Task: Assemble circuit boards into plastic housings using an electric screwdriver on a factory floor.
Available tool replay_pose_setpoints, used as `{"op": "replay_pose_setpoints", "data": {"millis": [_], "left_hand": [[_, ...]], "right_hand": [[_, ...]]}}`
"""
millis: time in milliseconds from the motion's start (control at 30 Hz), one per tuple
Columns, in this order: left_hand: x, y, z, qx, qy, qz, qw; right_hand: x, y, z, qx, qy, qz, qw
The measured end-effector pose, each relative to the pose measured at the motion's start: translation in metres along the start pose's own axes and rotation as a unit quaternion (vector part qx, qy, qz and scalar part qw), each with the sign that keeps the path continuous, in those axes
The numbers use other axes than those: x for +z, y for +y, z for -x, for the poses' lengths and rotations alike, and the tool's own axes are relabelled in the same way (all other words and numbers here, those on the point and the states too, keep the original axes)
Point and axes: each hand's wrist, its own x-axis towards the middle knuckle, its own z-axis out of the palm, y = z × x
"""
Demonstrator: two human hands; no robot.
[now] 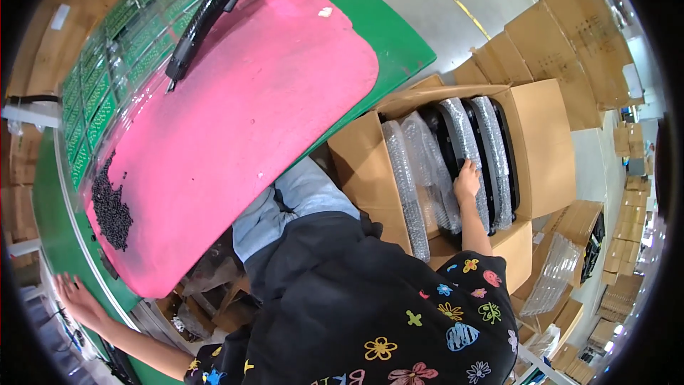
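My right hand (467, 184) reaches into an open cardboard box (365, 171) at the right of the bench. Its fingers are closed on the upper edge of a bubble wrap sheet (464, 132), beside a dark panel (443, 146). Several dark panels and bubble wrap layers stand upright side by side in that box. Far off at the lower left, my left hand (80, 303) lies with its fingers apart at the green table's edge, holding nothing. What lies under its palm is hidden.
A pink mat (235, 114) covers much of the green table (388, 43). On it lie a black electric screwdriver (206, 25) and a heap of small black screws (112, 210). Clear trays with green circuit boards (89, 121) line the far left. Cardboard boxes (548, 43) stand at right.
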Motion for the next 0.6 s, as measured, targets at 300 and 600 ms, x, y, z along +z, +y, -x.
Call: {"op": "replay_pose_setpoints", "data": {"millis": [300, 600], "left_hand": [[0.017, -0.017, 0.012, 0.107, -0.194, -0.063, 0.973], [0.12, -0.013, 0.076, 0.125, -0.416, -0.057, 0.899]], "right_hand": [[-0.199, 0.094, -0.005, -0.051, 0.292, -0.071, 0.952], [-0.404, -0.086, 0.041, -0.382, 0.192, -0.22, 0.877]]}}
